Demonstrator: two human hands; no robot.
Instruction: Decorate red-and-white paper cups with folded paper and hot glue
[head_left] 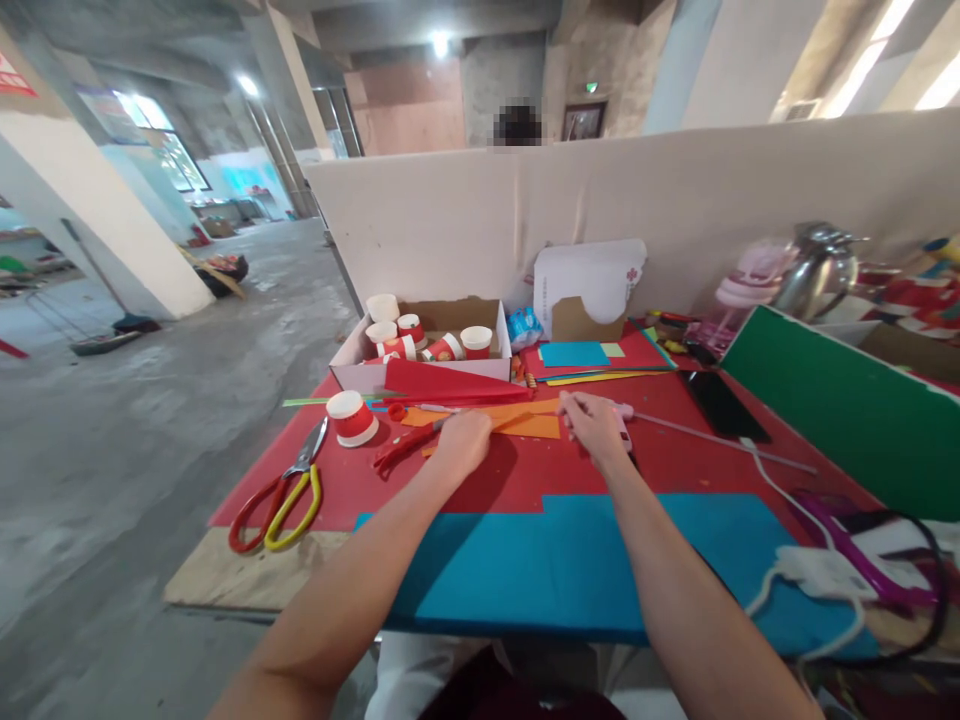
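Both hands are over the red tabletop, with a thin orange strip (pixel 523 414) stretched between them. My left hand (pixel 466 440) is closed on the strip's left end, beside a red-handled tool (pixel 405 446). At the strip's right end, the fingers of my right hand (pixel 591 422) are pinched together. Beneath the strip lies an orange paper sheet (pixel 544 427). A red and white paper cup (pixel 351 418) stands left of my left hand, with large scissors (pixel 289 492) in front of it, their handles red and yellow.
Behind the hands is a box (pixel 420 373) of paper cups. Blue sheets (pixel 517 565) cover the front edge. On the right are a black phone (pixel 724 405), a green board (pixel 840 410), a white power strip (pixel 825 573) and cables. A head shows above the partition (pixel 435 215).
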